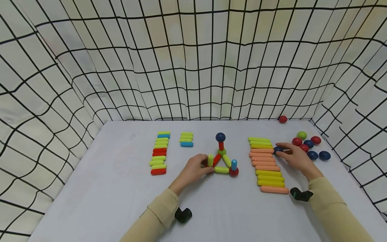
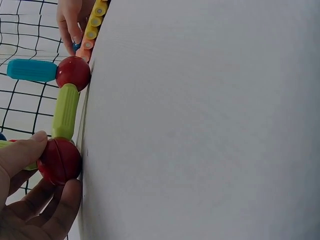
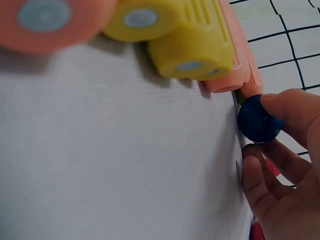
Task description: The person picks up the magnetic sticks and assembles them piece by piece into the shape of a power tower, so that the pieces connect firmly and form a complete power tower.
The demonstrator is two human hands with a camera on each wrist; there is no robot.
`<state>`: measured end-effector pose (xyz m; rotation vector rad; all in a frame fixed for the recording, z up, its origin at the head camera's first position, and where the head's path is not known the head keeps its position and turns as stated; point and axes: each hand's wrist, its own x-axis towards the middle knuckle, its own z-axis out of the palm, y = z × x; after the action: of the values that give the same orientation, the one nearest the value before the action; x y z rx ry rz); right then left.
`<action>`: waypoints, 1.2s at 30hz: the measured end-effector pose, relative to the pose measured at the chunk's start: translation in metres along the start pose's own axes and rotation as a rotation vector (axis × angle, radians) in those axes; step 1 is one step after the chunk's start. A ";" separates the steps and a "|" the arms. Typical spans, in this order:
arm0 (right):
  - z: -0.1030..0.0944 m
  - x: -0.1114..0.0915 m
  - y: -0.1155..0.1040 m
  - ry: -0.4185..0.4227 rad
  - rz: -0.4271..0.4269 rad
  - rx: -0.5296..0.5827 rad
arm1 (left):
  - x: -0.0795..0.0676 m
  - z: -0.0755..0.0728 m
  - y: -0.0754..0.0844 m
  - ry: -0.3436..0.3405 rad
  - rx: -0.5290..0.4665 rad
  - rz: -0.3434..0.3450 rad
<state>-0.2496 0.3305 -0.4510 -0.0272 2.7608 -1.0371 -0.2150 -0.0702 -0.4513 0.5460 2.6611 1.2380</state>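
Note:
A triangular frame of rods and balls lies on the table, a lime rod (image 1: 222, 170) forming its near side. At its left corner my left hand (image 1: 192, 170) grips a red ball (image 2: 59, 161), thumb above and fingers below; a lime rod (image 1: 210, 160) stands upright there. The right corner is a red ball (image 1: 233, 171) with an upright blue rod (image 1: 234, 164). At the far corner, a red rod (image 1: 221, 146) rises from a green ball to a dark blue ball (image 1: 220, 137). My right hand (image 1: 297, 160) pinches another dark blue ball (image 3: 258, 120) beside the long rods' right ends.
A column of long orange and yellow rods (image 1: 266, 163) lies right of the frame. Short rods (image 1: 159, 154) form a column at left, with a smaller group (image 1: 186, 139) nearby. Several loose balls (image 1: 325, 155) sit at far right. Black netting (image 1: 196, 69) on white walls encloses the table.

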 end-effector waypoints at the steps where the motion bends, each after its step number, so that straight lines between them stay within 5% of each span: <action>1: 0.000 0.001 0.000 0.003 -0.015 -0.014 | 0.000 0.000 0.000 0.000 0.000 -0.002; 7: 0.003 0.006 -0.004 0.059 -0.095 -0.118 | 0.001 0.000 -0.001 -0.005 0.002 -0.007; 22: 0.008 0.010 -0.010 0.086 -0.108 -0.196 | -0.001 0.000 0.000 -0.002 0.012 0.000; 30: 0.002 0.007 -0.012 0.110 -0.068 -0.098 | -0.001 0.000 0.001 -0.002 0.010 -0.004; 36: -0.004 -0.001 -0.040 0.139 -0.055 0.041 | -0.001 0.002 0.002 0.023 0.028 0.013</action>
<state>-0.2514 0.3031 -0.4219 -0.0272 2.8763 -1.1507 -0.2127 -0.0683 -0.4508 0.5574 2.7024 1.2196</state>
